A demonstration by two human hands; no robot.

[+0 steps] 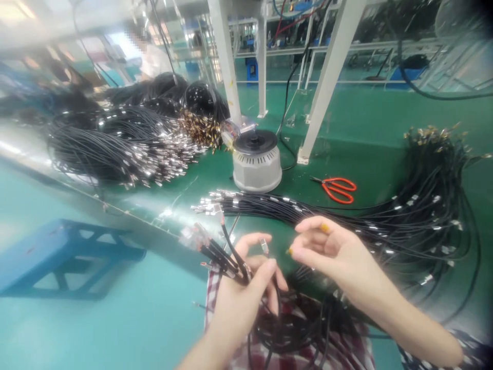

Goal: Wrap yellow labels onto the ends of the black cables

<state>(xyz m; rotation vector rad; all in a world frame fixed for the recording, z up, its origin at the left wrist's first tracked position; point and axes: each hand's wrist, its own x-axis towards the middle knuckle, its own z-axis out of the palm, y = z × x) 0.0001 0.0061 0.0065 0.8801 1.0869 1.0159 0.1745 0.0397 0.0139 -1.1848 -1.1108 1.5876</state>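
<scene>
My left hand (pixel 241 298) is closed around several black cables (pixel 221 259), whose ends with clear and metal connectors stick out to the upper left. A small metal-and-clear connector (pixel 264 246) shows near its index fingertip. My right hand (pixel 339 252) is beside it, thumb and fingers apart, with no object visible between them. Yellow patches cover the tips of its thumb and index finger. Loops of black cable (pixel 292 334) hang below both hands over a checked cloth on my lap. Just beyond my hands, a long bundle of black cables (pixel 277 204) lies across the green bench.
Orange-handled scissors (pixel 339 189) lie beyond the bundle, right of a white round machine with a black top (pixel 257 162). Coiled cable heaps (pixel 111 144) fill the bench's left. White posts (pixel 329 72) rise behind. A blue stool (pixel 65 257) stands left; a person (pixel 154 61) is farther back.
</scene>
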